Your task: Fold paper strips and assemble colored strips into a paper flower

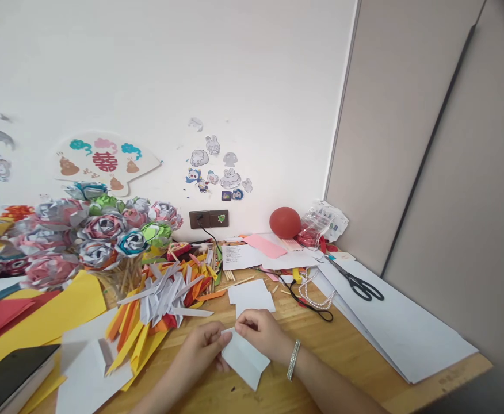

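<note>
Between my two hands is a small white sheet of paper (247,359) with a crease across it, held just above the wooden table. My left hand (209,344) pinches its upper left corner between thumb and fingers. My right hand (263,333), with a beaded bracelet (294,359) at the wrist, is closed on the top edge near that same corner. The fingertips of both hands almost meet there. Just beyond my hands lie more small white paper pieces (251,293).
Folded paper strips (165,296) in white, orange and yellow pile up left of my hands. Paper flowers (105,227) stand behind them. Black scissors (358,283) rest on large white sheets (407,322) at right. A dark device (12,376) lies front left; a red balloon (285,222) sits by the wall.
</note>
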The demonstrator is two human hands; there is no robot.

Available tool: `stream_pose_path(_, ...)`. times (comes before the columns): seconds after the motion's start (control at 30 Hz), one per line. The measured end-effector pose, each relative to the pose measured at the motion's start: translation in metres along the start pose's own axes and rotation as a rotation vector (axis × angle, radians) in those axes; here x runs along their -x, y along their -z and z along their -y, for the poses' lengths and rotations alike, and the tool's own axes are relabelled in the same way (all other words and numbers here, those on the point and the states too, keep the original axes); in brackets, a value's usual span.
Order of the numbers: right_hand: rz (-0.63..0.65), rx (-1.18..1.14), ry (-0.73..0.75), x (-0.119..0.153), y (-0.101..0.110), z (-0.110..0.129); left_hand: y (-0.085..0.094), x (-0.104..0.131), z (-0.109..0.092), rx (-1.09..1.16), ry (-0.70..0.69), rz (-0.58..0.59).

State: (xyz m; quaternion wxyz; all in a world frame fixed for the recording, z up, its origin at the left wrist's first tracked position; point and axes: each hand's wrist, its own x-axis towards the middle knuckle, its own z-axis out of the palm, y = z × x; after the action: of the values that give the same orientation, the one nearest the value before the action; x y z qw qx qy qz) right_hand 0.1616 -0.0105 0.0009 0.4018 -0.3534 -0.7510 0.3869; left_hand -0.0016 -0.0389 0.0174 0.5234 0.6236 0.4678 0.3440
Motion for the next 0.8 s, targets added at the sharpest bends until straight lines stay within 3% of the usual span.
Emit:
stream_pose_path(0.1,0.017,-0.02,0.005,-0.001,0.008,-0.001,0.009,0.001,-0.006,-0.054,-0.033,-0.069)
stream_pose_path(0.27,0.076,-0.025,-0.019,0.0,0.017,-0.003,0.025,0.004,-0.019,-0.185,-0.143,-0.371)
stream_pose_path(0.4,0.033,0.04,0.019,0.0,0.015,-0.005,0.028,0.004,-0.021,-0.162,-0.145,-0.433)
stream_pose_path(0.53,-0.013,-0.007,-0.033,-0.003,0.011,-0.007,0.028,0.0,-0.017,-0.032,-0.119,-0.397)
stream_pose_path(0.67,-0.146,-0.037,-0.096,-0.004,0.006,-0.007,0.018,-0.004,-0.007,0.229,-0.068,-0.253)
stream_pose_path(0.8,-0.1,-0.056,-0.065,-0.002,-0.001,-0.006,-0.002,-0.008,0.008,0.178,0.025,-0.107)
